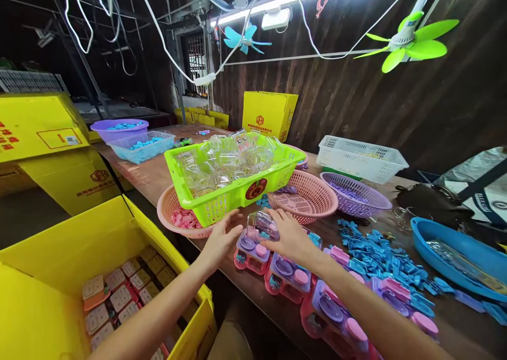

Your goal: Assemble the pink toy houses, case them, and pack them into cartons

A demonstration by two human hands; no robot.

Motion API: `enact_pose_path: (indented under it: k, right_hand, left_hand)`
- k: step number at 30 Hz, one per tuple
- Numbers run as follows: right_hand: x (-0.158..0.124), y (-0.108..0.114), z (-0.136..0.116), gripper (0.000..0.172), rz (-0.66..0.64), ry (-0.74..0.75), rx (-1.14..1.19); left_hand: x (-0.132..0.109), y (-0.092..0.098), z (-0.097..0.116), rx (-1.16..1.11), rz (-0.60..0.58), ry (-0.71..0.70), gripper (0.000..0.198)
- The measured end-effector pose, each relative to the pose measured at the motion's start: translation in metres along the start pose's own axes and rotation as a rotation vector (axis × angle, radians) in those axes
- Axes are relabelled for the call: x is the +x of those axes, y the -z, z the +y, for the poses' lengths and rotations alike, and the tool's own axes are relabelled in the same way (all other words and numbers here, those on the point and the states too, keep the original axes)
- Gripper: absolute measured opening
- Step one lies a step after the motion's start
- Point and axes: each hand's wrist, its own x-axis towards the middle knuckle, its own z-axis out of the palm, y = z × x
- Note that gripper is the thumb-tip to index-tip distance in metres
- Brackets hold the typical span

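Note:
My right hand [291, 236] is closed on a clear plastic cover [262, 224] and holds it over a pink and purple toy base [252, 251] at the table's front edge. My left hand [222, 238] is open just left of it, its fingers spread near the cover and below the green basket [222, 199] full of clear plastic covers. More pink and purple toy bases [285, 276] stand in a row under my right forearm.
An empty pink basket [303, 196], a purple basket [355, 195], a white basket [360, 159] and a blue tray [455, 246] stand to the right. Blue small parts [380, 254] lie scattered. A yellow box [103, 275] with finished toys stands at the lower left.

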Motion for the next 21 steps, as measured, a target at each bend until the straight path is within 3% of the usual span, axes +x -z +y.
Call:
enact_pose_path:
  k: [2,4,7,10,12,15,18,21]
  right_hand:
    - [0.004,-0.015,-0.005,0.066,-0.066,-0.081,-0.058]
    - [0.007,-0.031,-0.011,0.066,-0.1,-0.113,-0.14]
    - [0.008,-0.05,-0.017,0.061,-0.12,-0.131,-0.228]
    - [0.003,-0.064,-0.011,0.061,-0.17,-0.145,-0.247]
    - [-0.001,-0.072,-0.003,0.063,-0.209,-0.151,-0.256]
    - [0.001,-0.074,0.007,0.063,-0.202,-0.139,-0.242]
    - [0.024,-0.049,0.007,0.053,0.045,-0.071,-0.182]
    - [0.067,-0.003,-0.007,0.039,0.362,0.018,-0.157]
  left_hand:
    - [-0.004,0.009,-0.001,0.183,0.091,-0.126,0.049]
    - [-0.009,0.017,0.008,0.36,0.112,-0.277,0.046]
    - [-0.008,0.031,0.036,0.676,0.147,-0.501,0.041]
    - [0.016,0.056,0.07,0.965,0.239,-0.627,0.04]
    - [0.042,0.075,0.089,1.117,0.238,-0.598,0.041]
    - [0.082,0.095,0.106,1.373,0.03,-0.413,0.042]
    - [0.111,0.1,0.106,1.559,-0.192,-0.235,0.053]
    - [0.132,0.096,0.099,1.409,-0.167,-0.193,0.067]
